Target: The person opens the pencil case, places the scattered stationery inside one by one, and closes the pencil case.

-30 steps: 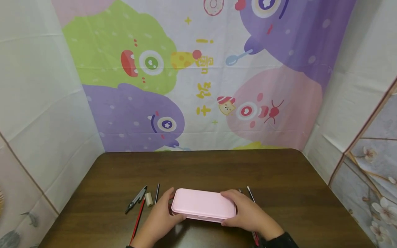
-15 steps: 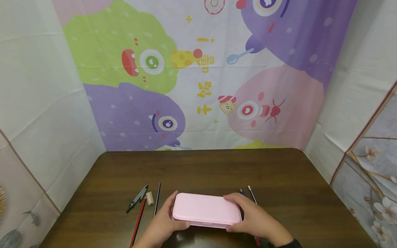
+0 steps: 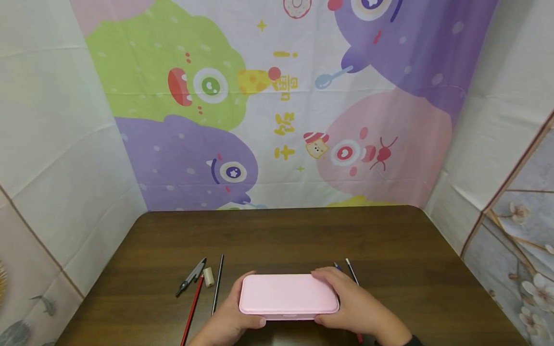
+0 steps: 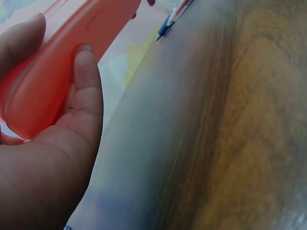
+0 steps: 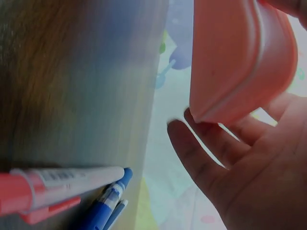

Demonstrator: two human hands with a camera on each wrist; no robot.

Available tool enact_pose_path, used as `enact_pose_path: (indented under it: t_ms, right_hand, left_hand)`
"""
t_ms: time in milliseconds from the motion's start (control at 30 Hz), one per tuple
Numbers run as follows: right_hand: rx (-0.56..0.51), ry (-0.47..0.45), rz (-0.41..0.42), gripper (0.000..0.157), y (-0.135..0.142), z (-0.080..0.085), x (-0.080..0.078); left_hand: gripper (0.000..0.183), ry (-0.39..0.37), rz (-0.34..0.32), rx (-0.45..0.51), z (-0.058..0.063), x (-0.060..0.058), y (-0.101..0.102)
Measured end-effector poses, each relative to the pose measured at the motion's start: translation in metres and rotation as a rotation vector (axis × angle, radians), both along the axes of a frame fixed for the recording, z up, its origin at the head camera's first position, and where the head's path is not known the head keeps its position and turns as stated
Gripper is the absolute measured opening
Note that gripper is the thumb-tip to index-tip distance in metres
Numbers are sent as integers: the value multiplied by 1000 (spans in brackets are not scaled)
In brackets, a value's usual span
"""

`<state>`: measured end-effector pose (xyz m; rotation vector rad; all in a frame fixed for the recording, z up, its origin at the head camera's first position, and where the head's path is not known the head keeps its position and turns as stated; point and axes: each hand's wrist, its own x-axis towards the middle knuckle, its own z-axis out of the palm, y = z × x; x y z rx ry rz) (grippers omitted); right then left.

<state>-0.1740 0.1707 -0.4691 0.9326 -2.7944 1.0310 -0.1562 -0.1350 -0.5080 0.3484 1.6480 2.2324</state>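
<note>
A closed pink pencil case (image 3: pixel 289 294) is held level between both hands. In the wrist views its underside stands above the tabletop. My left hand (image 3: pixel 231 310) grips its left end, thumb along the front edge. At the other end, my right hand (image 3: pixel 352 302) holds the case with the thumb in front and fingers behind. The left wrist view has the left hand (image 4: pixel 62 129) around the rounded end of the case (image 4: pixel 53 76). From the right wrist, the right hand (image 5: pixel 254 158) is seen with its fingers under and beside the case (image 5: pixel 235 62).
Left on the brown table (image 3: pixel 277 240) lie a drawing compass (image 3: pixel 190 278), an eraser (image 3: pixel 208 277), a red pencil (image 3: pixel 193 307) and a dark pencil (image 3: pixel 218 283). By the right hand are a white-ended pencil (image 3: pixel 352 270), a blue pen (image 5: pixel 103 208) and a red-and-white pen (image 5: pixel 62 187).
Both hands have brought the pencil case slightly nearer the person and to the right. Its earlier tilt has levelled out. The loose stationery has stayed in place.
</note>
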Motion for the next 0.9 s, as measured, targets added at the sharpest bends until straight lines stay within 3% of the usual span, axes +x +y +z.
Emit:
enact_pose_path:
  t_ms: [167,333,600,800,900]
  right_hand:
    - [86,221,-77,75,-11,-1,7]
    - [180,472,-14,56,-24,4,8]
    - [221,646,176,33,-40,7,7]
    - [277,798,270,21,-49,9,8]
    - [305,820,298,17,-55,12,10]
  left_hand:
    - [111,-6,29,29,-1,2,0]
    - [109,-29,61,44,0,3,1]
    - [107,-46,72,14,1,2,3]
    - [106,-61,76,22,0,3,3]
    - [104,-72,81,29,-1,4,3]
